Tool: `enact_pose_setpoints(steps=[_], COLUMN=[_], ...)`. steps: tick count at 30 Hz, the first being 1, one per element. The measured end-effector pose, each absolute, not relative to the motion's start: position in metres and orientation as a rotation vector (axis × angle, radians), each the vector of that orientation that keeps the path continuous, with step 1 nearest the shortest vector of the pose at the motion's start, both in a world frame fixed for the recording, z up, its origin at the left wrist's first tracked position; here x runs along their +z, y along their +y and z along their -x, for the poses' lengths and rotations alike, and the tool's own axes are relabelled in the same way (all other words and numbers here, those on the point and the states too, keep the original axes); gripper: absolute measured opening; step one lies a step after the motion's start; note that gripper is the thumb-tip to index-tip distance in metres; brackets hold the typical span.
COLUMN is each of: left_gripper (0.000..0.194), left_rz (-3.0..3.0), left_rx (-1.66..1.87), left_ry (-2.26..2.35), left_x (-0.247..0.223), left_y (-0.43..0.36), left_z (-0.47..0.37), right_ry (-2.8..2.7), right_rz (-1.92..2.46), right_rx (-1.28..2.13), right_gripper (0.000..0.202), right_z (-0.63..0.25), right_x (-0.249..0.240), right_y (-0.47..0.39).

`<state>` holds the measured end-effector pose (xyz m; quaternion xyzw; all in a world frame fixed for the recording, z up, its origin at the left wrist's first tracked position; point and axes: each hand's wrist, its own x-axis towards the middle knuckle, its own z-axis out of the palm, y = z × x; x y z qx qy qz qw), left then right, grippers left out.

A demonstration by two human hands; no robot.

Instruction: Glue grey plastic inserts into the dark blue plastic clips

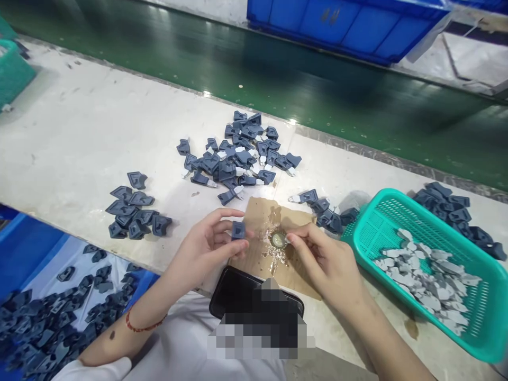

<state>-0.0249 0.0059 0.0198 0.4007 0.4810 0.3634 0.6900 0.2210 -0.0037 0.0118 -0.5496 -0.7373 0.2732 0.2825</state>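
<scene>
My left hand [216, 241] holds a small dark blue-grey plastic part [238, 230] between thumb and fingers, over the left edge of a brown cardboard piece [254, 254]. On the cardboard sits a small round dish [279, 240] with clear liquid, and wet splashes surround it. The fingertips of my right hand [317, 248] are pinched together at the dish's right rim around a small pale piece, mostly hidden. Beyond the cardboard lies a pile of dark parts [226, 169], many with white pieces attached. A smaller group of dark parts [329, 219] lies near my right hand.
A green basket [361, 238] of white-grey pieces [432, 280] stands at right, dark parts [452, 209] behind it. More dark parts [135, 211] lie left. A black phone [230, 296] is at the front edge. A blue bin [24, 248] is lower left; a green belt [159, 69] runs behind.
</scene>
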Motion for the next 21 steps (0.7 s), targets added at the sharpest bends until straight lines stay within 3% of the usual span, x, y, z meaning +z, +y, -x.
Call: enact_pose_setpoints(steps=[5,11,21], left_gripper=[0.032,0.044,0.028], left_rz=[-0.944,-1.096,-1.138], left_rx=[0.77,0.742,0.743], left_ry=[1.126,1.161,1.064], left_x=[0.014,0.007,0.002], left_y=[0.001,-0.005,-0.01], left_z=[0.015,0.013,0.006], right_ry=[-2.209,-2.306,-1.783], right_rz=[1.351,1.384,1.575], right_rx=[0.509,0.519,0.932], right_gripper=[0.019,0.02,0.028], right_z=[-0.219,-0.215,-0.219], right_x=[0.01,0.001,0.009], right_y=[0.002,0.004,0.001])
